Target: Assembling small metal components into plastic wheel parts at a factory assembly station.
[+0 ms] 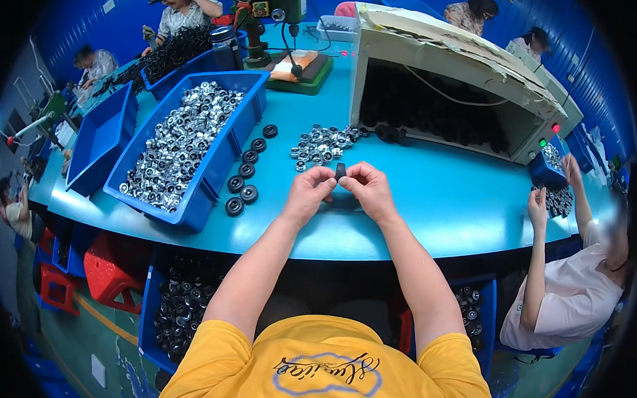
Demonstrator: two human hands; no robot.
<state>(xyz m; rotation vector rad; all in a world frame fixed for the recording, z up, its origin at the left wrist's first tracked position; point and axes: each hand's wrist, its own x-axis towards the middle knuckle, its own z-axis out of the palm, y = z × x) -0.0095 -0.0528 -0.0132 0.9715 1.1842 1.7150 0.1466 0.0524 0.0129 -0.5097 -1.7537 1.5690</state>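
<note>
Both hands meet over the teal worktable [430, 203], just in front of the loose pile of small silver bearings [323, 144]. The left hand [307, 194] and the right hand [367, 190] each pinch one side of a small black wheel [340, 171], which stands on edge between the fingertips, lifted clear of the tabletop. Held this way, thumbs and forefingers closing from both sides, the wheel looks as if it is being pressed or checked at its hub; whether a bearing already sits inside it is too small to tell. The wheel itself is dark, matte and thick for its width, seen nearly edge-on, so its centre is hidden.

To the left of the bearing pile, a short row of similar black wheels [246, 174] lies flat along the wall of a big blue bin [222, 153] heaped with shiny metal parts, all within easy reach of the left hand. Behind the bearing pile stands a pale box-like machine [463, 71] with a dark opening that holds more black parts. To the right of the pile, at the table's far edge, another person's hand [539, 207] reaches toward a small blue tray.
</note>
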